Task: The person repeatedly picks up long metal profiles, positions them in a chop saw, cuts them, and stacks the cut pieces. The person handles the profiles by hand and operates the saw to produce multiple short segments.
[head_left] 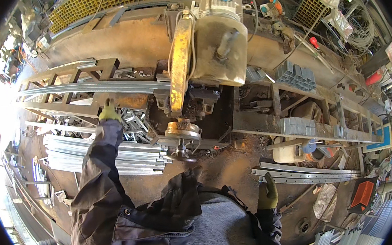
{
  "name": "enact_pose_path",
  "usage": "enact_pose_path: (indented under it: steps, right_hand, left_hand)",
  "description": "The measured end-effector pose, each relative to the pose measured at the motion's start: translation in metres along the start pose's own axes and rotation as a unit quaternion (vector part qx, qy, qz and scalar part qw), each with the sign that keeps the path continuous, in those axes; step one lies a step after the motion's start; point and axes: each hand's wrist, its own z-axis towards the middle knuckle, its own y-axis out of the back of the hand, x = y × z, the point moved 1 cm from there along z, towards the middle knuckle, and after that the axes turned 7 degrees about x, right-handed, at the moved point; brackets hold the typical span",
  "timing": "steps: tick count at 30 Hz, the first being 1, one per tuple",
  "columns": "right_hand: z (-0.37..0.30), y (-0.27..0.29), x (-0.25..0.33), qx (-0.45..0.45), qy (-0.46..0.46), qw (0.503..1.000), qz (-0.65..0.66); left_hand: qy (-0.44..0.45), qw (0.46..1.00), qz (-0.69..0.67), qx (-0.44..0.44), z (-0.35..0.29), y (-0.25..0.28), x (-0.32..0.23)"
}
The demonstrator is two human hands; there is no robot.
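While left hand (109, 112) grips it, long steel channel (91, 85) (pale, shiny), right hand (268, 193) closed, gloved

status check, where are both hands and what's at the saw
Left hand gloved, reaching onto long metal rail at chop saw. Right hand gloved, by cut strips. Offcuts pile beside left hand.
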Motion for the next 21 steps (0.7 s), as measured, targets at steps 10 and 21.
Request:
enact_pose_path:
  steps: [10,21]
  right_hand:
    - [0.021,-0.013,0.017,0.03,-0.108,0.987,-0.113]
    - [0.08,-0.051,0.017,0.132,-0.159,0.969,-0.135]
  left_hand:
    - [-0.067,0.979,0.122,0.149,0.205,-0.04,-0.024]
    - [-0.242,0.941,0.067,0.227,0.152,-0.015,-0.128]
